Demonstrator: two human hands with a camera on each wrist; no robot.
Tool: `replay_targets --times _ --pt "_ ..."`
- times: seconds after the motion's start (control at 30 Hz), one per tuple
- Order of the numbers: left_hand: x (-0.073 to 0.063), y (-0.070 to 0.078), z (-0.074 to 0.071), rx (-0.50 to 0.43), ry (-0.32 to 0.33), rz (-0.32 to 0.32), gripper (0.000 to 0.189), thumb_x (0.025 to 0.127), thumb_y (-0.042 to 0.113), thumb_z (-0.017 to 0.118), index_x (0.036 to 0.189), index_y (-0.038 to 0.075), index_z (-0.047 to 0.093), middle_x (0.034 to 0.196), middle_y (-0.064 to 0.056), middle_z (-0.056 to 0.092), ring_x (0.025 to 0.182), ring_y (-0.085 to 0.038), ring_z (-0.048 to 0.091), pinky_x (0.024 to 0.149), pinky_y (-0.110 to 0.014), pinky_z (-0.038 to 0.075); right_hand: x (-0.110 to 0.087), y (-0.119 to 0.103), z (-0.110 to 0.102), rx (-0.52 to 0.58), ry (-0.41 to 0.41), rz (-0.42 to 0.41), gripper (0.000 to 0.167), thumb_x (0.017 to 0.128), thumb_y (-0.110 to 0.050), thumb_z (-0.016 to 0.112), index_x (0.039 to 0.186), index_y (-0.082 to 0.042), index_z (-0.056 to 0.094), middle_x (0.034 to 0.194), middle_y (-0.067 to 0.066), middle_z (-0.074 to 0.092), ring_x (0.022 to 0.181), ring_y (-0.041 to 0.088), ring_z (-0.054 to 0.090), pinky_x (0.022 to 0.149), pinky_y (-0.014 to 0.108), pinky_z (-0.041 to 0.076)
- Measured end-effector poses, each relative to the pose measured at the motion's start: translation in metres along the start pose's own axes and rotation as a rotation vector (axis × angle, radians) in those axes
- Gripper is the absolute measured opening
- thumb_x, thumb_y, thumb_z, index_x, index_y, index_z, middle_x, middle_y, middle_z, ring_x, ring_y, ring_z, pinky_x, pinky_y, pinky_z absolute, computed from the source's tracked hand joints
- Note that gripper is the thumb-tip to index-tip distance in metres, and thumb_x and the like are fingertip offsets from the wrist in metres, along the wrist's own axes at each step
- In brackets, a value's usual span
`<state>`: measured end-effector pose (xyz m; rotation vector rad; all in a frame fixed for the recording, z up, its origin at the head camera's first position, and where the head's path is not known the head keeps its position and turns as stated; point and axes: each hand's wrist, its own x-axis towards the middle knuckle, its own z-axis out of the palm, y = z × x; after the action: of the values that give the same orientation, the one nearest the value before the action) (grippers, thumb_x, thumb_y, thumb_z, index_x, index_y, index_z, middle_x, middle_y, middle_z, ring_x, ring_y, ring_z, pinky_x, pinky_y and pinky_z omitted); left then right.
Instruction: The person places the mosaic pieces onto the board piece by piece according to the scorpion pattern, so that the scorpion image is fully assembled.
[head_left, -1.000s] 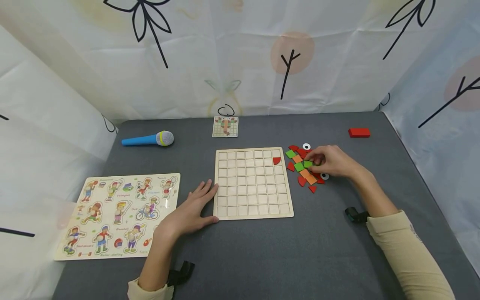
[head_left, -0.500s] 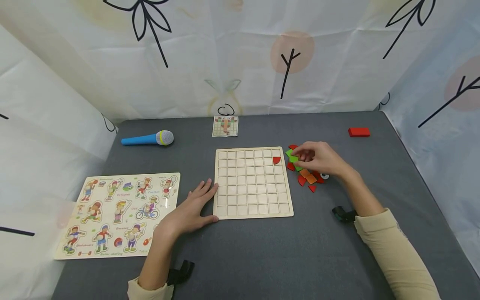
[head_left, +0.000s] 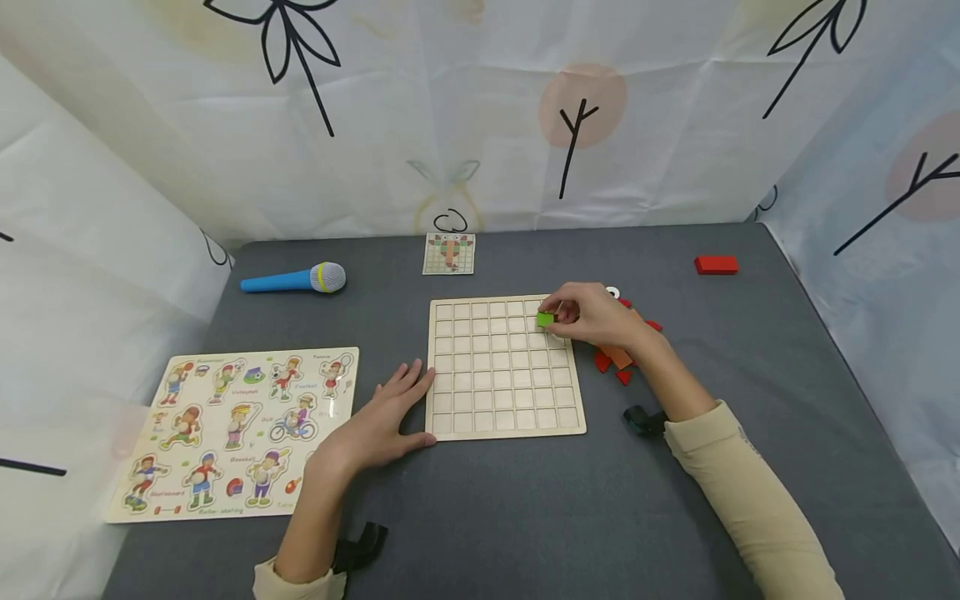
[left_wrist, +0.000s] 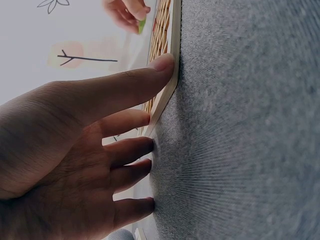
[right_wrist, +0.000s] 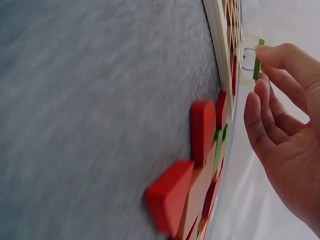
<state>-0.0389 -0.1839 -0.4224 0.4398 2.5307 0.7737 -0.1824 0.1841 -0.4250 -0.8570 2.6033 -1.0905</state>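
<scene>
In the head view I see the right hand (head_left: 596, 315) pinching 1 green piece (head_left: 545, 319) over the upper right of the gridded board (head_left: 495, 367), the left hand (head_left: 386, 421) spread open at its left edge. The left wrist view shows that thumb touching the rim. In the right wrist view, red pieces (right_wrist: 202, 132) lie beside the board, below the pinched piece.

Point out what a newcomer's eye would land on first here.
Most likely the right hand, pinching a bright green piece above the far right part of the pale grid board. Next, perhaps, the colourful picture board on the left, with the blue microphone lying beyond it.
</scene>
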Motion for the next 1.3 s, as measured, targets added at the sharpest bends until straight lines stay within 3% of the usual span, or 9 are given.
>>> replay_targets --times 0.23,0.6,0.93,1.2,1.3 --pt "0.0 0.001 0.0 -0.003 0.0 0.01 0.094 0.098 0.03 0.083 0.171 0.006 0.03 0.18 -0.025 0.019 0.169 -0.05 0.011 0.129 -0.08 0.015 0.014 -0.003 0.007 -0.087 -0.062 -0.004 0.022 0.094 -0.007 0.082 0.115 -0.002 0.081 0.103 0.015 0.074 0.089 0.023 0.072 0.08 0.03 0.06" --pt "-0.001 -0.004 0.002 -0.007 0.003 0.006 0.094 0.097 0.029 0.083 0.172 0.006 0.03 0.181 -0.024 0.017 0.17 -0.05 0.009 0.129 -0.079 0.015 0.016 -0.007 0.01 -0.091 -0.093 -0.015 0.019 0.095 -0.006 0.082 0.114 -0.002 0.082 0.109 0.016 0.076 0.095 0.025 0.073 0.085 0.04 0.061" --pt "-0.001 -0.003 0.002 -0.018 0.008 0.011 0.094 0.098 0.031 0.083 0.172 0.008 0.03 0.181 -0.023 0.018 0.17 -0.048 0.009 0.13 -0.079 0.014 0.002 -0.003 -0.001 -0.028 -0.037 0.033 0.027 0.095 -0.005 0.083 0.121 -0.002 0.079 0.116 0.015 0.078 0.097 0.027 0.073 0.087 0.037 0.061" --pt "0.007 -0.031 0.017 -0.04 0.056 0.088 0.098 0.095 0.044 0.083 0.173 0.017 0.03 0.182 -0.021 0.018 0.171 -0.046 0.009 0.125 -0.084 0.015 -0.012 0.012 -0.016 -0.028 0.013 0.123 0.031 0.097 -0.008 0.081 0.127 -0.003 0.077 0.119 0.014 0.078 0.101 0.026 0.072 0.087 0.035 0.058" --pt "0.007 -0.032 0.016 -0.044 0.055 0.087 0.098 0.096 0.046 0.083 0.173 0.018 0.029 0.182 -0.02 0.017 0.171 -0.045 0.007 0.126 -0.083 0.014 -0.016 0.018 -0.022 -0.03 0.037 0.142 0.032 0.097 -0.01 0.081 0.128 -0.003 0.077 0.115 0.016 0.077 0.096 0.026 0.071 0.082 0.031 0.057"
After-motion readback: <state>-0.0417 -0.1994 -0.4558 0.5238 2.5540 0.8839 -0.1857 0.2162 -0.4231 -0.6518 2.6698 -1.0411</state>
